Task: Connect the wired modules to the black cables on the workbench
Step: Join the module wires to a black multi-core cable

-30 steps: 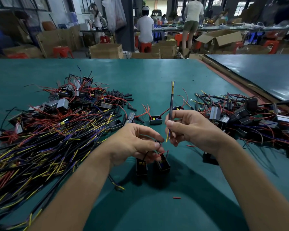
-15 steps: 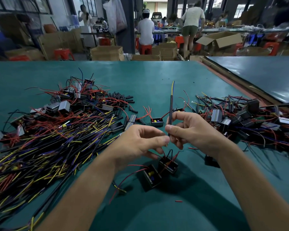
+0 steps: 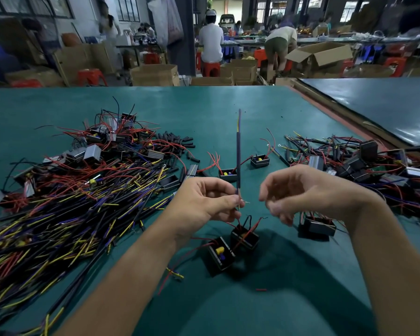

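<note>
Half a second ago the right hand (image 3: 308,190) was pinching the black cable (image 3: 238,161) close against the left. Now it has let go and drawn off to the right, and the left hand (image 3: 204,202) alone has the cable. The hands, pressed together a moment ago, stand apart. I read this as a handover: the cable's bared lower end is parked in the left so the right can fetch a lead from a module.

The left fingers (image 3: 230,202) are clenched in a tight pinch on the cable's bottom end. The cable stands nearly upright above them, its yellow tip high over the desk (image 3: 204,112). Thin wire ends poke out just beside the thumb. Whether one of them is a module lead already caught in the same pinch, I cannot tell.

The right fingers are loosely curled and blurred with motion; I see nothing in them.

Two black modules sit just below the hands: the nearer module (image 3: 220,253) shows its yellow part, and the farther module (image 3: 244,236) has red and black leads rising toward the left fingers. No joint is made yet, by my judgement.
</note>
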Available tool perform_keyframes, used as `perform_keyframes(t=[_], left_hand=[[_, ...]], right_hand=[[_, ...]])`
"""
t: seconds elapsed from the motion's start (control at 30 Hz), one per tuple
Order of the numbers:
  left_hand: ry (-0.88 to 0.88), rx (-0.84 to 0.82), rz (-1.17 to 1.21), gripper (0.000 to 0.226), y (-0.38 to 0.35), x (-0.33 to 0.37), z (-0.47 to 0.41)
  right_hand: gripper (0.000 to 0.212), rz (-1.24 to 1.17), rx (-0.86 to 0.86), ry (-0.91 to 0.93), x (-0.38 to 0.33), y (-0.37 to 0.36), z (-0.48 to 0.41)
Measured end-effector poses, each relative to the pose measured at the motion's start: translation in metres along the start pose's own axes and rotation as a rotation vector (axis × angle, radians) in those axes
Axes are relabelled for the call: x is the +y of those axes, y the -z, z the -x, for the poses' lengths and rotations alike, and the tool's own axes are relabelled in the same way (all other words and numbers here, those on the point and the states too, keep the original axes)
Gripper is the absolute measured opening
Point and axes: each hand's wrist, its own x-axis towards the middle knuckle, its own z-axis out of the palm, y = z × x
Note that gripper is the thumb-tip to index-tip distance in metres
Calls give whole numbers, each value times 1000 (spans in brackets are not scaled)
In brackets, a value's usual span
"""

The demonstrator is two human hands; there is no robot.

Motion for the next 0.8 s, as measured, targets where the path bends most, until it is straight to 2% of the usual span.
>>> perform_keyframes(t=[0.1,0.33,0.47,0.63,0.8], left_hand=[[-17,-6,-14,14,-1,0,1],[-84,29,-149,18,-2,-2,-1],[-111,65,-210,19,-2,-4,-2],[-117,37,-216,19,-1,-2,-2],[-89,-14,-194,18,3,1,0]], right_hand=[[22,13,-119,-11,0,-3,0],[8,86,61,94,-2,-22,-14],[18,0,138,109,2,-25,-21],[4,92,131,104,6,-26,-24],[16,146,128,128,4,-28,-25]])
